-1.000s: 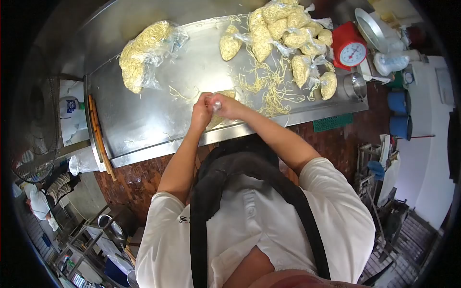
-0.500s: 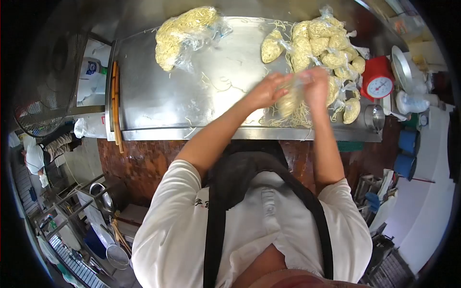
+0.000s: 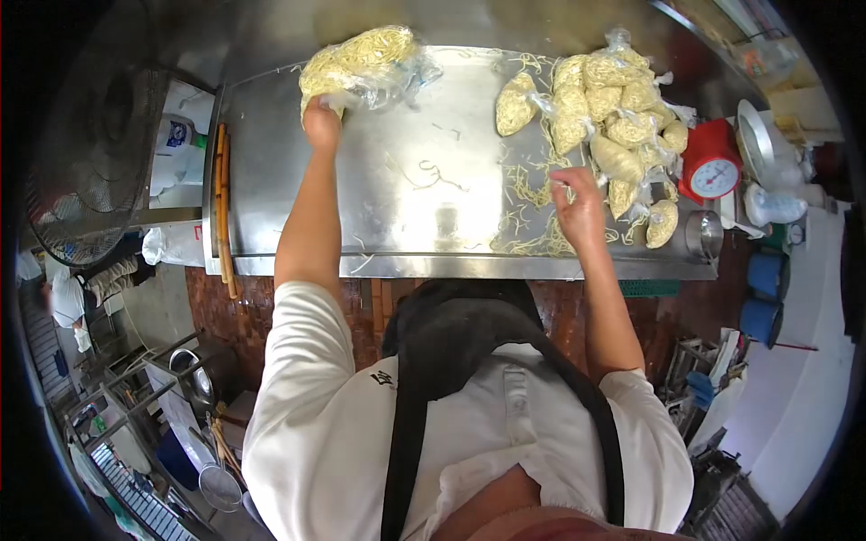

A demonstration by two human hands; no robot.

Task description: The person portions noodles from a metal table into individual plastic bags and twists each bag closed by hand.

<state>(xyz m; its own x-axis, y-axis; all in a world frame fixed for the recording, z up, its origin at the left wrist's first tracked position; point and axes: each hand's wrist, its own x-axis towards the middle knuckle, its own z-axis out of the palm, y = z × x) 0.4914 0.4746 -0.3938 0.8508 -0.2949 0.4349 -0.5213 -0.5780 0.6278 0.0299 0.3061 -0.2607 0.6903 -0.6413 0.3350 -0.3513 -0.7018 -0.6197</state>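
Note:
My left hand (image 3: 322,123) is at the near end of a large clump of bagged yellow noodles (image 3: 361,56) at the back left of the steel table. Its fingers are closed on the near edge of the clump, with clear plastic beside them; the fingertips are partly hidden. My right hand (image 3: 579,203) hovers over the table's right part with curled fingers and nothing visible in them. Loose noodle strands (image 3: 532,194) lie beside and beneath it. Just beyond, several tied bags of noodles (image 3: 616,160) form a pile, and one bag (image 3: 517,104) lies slightly apart.
A red dial scale (image 3: 713,167) stands right of the pile, with a metal bowl (image 3: 704,233) nearer the front corner. Bamboo poles (image 3: 223,207) lie along the steel table's (image 3: 271,180) left edge. A caged fan (image 3: 77,194) is at far left.
Both hands were together at a blurred bag of noodles over the right side. They have parted: the left went to the noodle clump at left, the right lowered slightly, without the bag.

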